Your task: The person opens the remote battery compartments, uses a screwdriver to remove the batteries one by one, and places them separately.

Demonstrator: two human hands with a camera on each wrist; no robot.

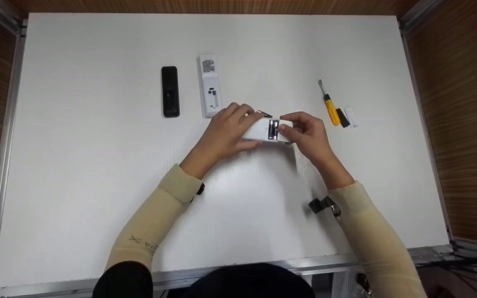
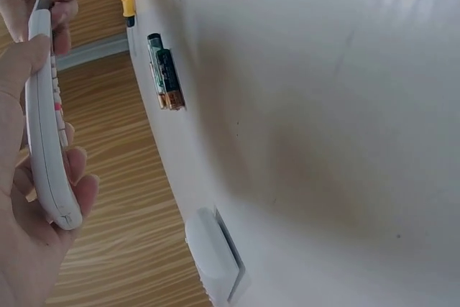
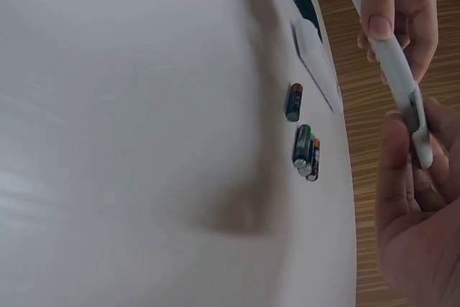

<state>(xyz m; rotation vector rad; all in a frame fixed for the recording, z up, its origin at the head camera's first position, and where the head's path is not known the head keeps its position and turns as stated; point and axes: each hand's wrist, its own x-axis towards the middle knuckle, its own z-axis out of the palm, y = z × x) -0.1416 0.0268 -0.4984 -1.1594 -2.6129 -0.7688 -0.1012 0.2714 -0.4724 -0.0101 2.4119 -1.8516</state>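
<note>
A white remote control (image 1: 257,131) is held over the table between both hands, its back turned up. Two batteries (image 1: 273,129) lie side by side in its uncovered compartment. My left hand (image 1: 228,132) grips one end, with the thumb along one long edge and fingers on the other. At the opposite end my right hand (image 1: 309,134) pinches the remote between thumb and fingers, the thumb tip right beside the compartment. In the left wrist view the remote (image 2: 43,127) is seen edge-on, with its buttons facing down.
Loose batteries (image 3: 305,152) lie on the table beyond the hands. Further back are a black remote (image 1: 170,92) and a second white remote (image 1: 210,85) with its compartment uncovered. Rightward lie a yellow-handled screwdriver (image 1: 331,108), a black cover (image 1: 342,118) and a white cover (image 1: 351,116).
</note>
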